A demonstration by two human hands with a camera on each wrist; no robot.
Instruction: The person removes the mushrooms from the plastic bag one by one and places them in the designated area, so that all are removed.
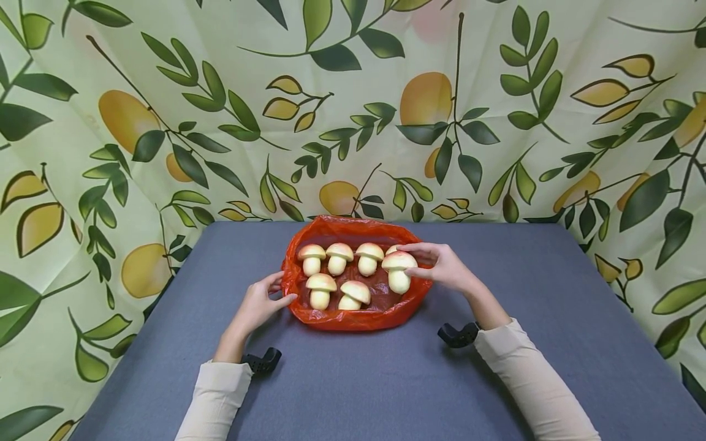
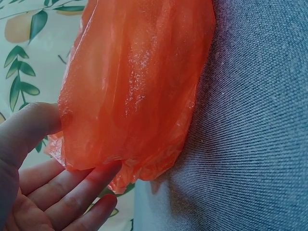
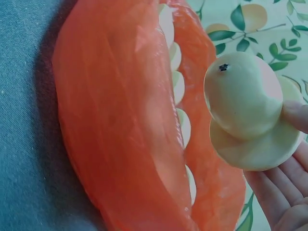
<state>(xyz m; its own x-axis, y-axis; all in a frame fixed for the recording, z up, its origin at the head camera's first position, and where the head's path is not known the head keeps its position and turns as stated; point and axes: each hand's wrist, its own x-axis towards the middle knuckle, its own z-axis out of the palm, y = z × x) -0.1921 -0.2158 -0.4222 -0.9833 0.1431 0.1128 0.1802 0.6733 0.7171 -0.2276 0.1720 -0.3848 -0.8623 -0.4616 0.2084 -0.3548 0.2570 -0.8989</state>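
Leafy, fruit-printed cloth (image 1: 353, 86) fills the backdrop, a blue-grey table (image 1: 375, 386) stretches out below, and at its far side sits the red plastic bag (image 1: 358, 321), mouth gaping upward! On the left, the left hand (image 1: 265, 300) has a loose, spread shape, thumb and fingers against the bag's left end, apparently steadying it rather than gripping hard. Over on the right, the right hand (image 1: 441, 266) has a pale mushroom (image 1: 398, 272) pinched between thumb and fingers, stem downward, at the bag's right end; whether it touches the bottom, I can't tell. What a look from the right wrist: a small dark mark (image 3: 224, 67) shows on the stem's end! Now the score: six other mushrooms (image 1: 369, 258) are in the bag, four along the back, one of those mostly hidden, and two nearer the front. That leaves the seventh in hand, unreleased, so this piece's handling looks unfinished; into or out of the bag, one moment can't settle.
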